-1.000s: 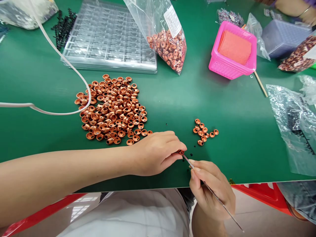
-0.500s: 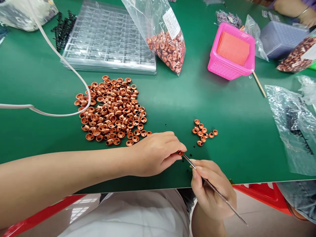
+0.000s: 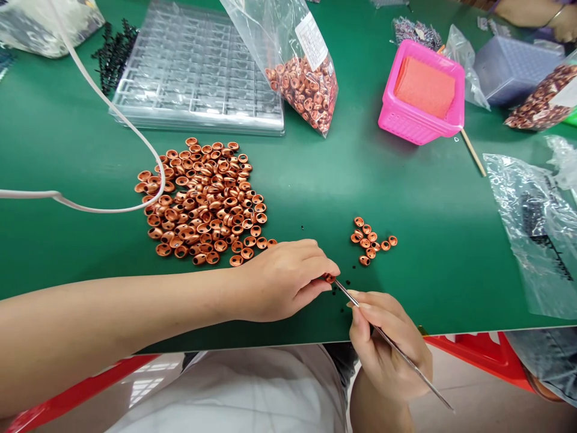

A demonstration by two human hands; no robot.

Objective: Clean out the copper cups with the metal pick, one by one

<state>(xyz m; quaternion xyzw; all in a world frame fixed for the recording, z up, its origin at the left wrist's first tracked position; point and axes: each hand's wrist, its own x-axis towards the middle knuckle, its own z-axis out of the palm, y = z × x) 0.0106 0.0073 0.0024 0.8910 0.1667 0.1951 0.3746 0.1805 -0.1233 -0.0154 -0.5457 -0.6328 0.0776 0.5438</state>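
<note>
Between the thumb and fingers of my left hand (image 3: 283, 279) is a small copper-coloured cup (image 3: 330, 278) with a hole, partly covered by the fingertips. My right hand (image 3: 390, 343) grips a thin metal tool (image 3: 406, 358) like a pen; its tip meets the cup. Whether it is a pick or tweezers, I cannot tell. Tiny black bits (image 3: 347, 282) lie on the green table around the tip. A large pile of the same copper cups (image 3: 207, 204) spreads beyond my left forearm. A smaller group of cups (image 3: 370, 237) sits ahead of my right hand.
Stacked clear plastic trays (image 3: 198, 72) and a bag of copper cups (image 3: 311, 90) lie at the back. A pink basket (image 3: 421, 129) holds orange-red sheets. To the right are clear bags (image 3: 532, 240) and a grey-blue basket (image 3: 514, 69). A white cable (image 3: 112, 111) crosses the left; another person's arm (image 3: 532, 12) shows top right.
Almost nothing differs. Both hands keep their hold on the cup and the metal tool, and the whole view has shifted very slightly.
</note>
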